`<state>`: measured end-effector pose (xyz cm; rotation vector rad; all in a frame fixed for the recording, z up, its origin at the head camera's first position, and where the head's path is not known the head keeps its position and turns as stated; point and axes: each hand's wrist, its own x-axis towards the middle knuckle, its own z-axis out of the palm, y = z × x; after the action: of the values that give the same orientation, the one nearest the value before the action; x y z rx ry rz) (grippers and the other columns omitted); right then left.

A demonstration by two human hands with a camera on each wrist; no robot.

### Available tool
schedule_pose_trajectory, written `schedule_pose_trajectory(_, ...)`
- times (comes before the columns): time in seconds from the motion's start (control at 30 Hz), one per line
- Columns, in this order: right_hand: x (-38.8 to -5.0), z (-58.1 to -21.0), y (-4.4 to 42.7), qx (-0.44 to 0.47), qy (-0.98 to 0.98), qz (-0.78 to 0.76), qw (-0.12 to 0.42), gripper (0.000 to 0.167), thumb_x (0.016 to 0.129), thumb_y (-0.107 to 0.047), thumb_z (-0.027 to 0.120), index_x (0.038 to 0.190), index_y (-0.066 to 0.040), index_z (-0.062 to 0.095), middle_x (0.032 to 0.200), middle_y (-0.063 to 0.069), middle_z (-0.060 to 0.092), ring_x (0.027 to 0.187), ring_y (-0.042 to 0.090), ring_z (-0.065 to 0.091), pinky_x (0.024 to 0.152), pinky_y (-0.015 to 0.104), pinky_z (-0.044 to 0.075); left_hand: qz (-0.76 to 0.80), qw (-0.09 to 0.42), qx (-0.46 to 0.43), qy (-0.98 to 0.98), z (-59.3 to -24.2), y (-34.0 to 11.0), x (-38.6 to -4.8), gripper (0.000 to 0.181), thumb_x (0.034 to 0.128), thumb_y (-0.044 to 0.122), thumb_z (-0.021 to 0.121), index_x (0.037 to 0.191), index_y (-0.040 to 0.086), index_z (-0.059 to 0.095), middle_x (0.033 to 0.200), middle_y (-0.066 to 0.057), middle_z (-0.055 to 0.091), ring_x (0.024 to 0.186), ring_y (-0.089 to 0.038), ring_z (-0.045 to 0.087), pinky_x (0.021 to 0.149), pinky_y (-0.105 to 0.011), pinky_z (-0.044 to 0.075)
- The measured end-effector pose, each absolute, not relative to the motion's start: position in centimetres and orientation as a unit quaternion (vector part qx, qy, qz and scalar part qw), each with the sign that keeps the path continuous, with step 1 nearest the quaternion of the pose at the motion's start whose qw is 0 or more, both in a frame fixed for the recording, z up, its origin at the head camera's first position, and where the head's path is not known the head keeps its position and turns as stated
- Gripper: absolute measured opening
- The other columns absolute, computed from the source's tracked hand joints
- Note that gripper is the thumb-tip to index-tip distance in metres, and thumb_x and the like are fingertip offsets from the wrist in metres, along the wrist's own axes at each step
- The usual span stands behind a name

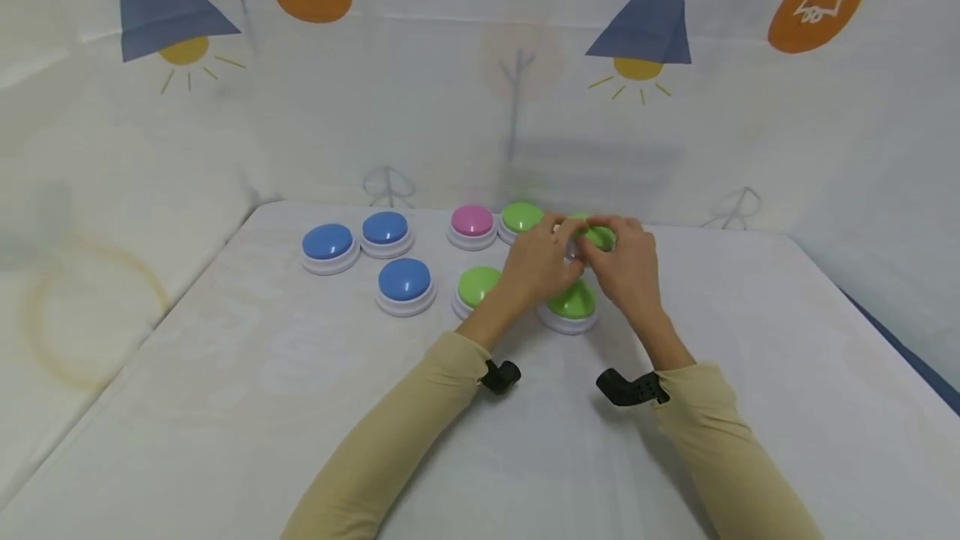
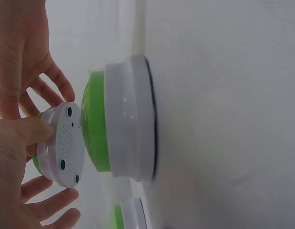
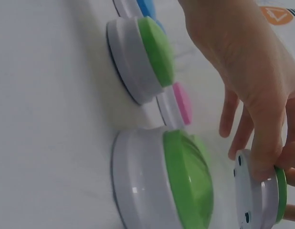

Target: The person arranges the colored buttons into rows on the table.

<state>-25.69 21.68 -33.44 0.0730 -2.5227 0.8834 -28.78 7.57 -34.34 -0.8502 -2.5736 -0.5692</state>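
Observation:
My left hand [image 1: 537, 263] and right hand [image 1: 624, 267] meet above the back right of the group of buttons. Between them they hold a green-topped push button [image 2: 68, 148] with a white base, raised and tilted so that its underside, with small holes and dark round feet, faces the wrist cameras. The left thumb presses the base's rim; some of the right fingers are hidden behind the button. Just in front of the hands, another green push button [image 1: 572, 302] stands on the table. My left forearm partly covers a green push button [image 1: 478, 283].
On the white table [image 1: 300, 440], blue push buttons [image 1: 405, 280] stand at the left. A pink push button [image 1: 472, 222] and a green one [image 1: 522, 217] stand near the back edge. A white patterned cloth [image 1: 450, 107] hangs behind.

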Motion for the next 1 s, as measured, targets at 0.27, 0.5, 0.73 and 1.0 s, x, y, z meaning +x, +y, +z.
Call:
schedule_pose_trajectory(0.27, -25.0, -34.3, 20.9, 0.004, -0.908, 0.334, 0.252, 0.036, 0.092, -0.022, 0.066, 0.121, -0.001, 0.066, 0.126, 0.026, 0.061, 0.113, 0.047, 0.051, 0.093, 0.056, 0.039, -0.219, 0.203, -0.304, -0.905, -35.2, 7.4, -28.2, 0.051, 0.0855, 0.028, 0.074, 0.133, 0.016, 0.059, 0.13, -0.008, 0.056, 0.097, -0.021, 0.065, 0.081, -0.031, 0.055)
schedule_pose_trajectory(0.5, -24.2, -34.1, 20.4, 0.002, -0.903, 0.328, 0.278, 0.034, 0.09, -0.021, 0.069, 0.117, 0.0, 0.068, 0.123, 0.026, 0.062, 0.11, 0.047, 0.052, 0.092, 0.055, 0.039, -0.252, 0.21, -0.304, -0.894, -35.3, 7.3, -27.6, 0.049, 0.083, 0.025, 0.077, 0.129, 0.015, 0.062, 0.128, -0.007, 0.057, 0.105, -0.023, 0.064, 0.087, -0.033, 0.055)
schedule_pose_trajectory(0.73, -22.7, -33.9, 21.1, 0.017, -0.905, 0.311, 0.289, 0.031, 0.09, -0.021, 0.07, 0.114, -0.002, 0.069, 0.122, 0.023, 0.063, 0.109, 0.043, 0.052, 0.091, 0.054, 0.039, -0.266, 0.207, -0.322, -0.885, -35.2, 7.3, -26.5, 0.047, 0.085, 0.027, 0.075, 0.128, 0.015, 0.061, 0.126, -0.007, 0.056, 0.104, -0.019, 0.061, 0.081, -0.027, 0.056)
schedule_pose_trajectory(1.0, -20.3, -33.4, 22.4, 0.032, -0.904, 0.304, 0.299, 0.031, 0.09, -0.019, 0.07, 0.115, 0.0, 0.069, 0.121, 0.025, 0.062, 0.111, 0.045, 0.052, 0.089, 0.058, 0.041, -0.299, 0.203, -0.36, -0.86, -35.2, 8.0, -25.3, 0.048, 0.0837, 0.025, 0.078, 0.126, 0.012, 0.06, 0.122, -0.006, 0.057, 0.101, -0.016, 0.061, 0.082, -0.025, 0.054)
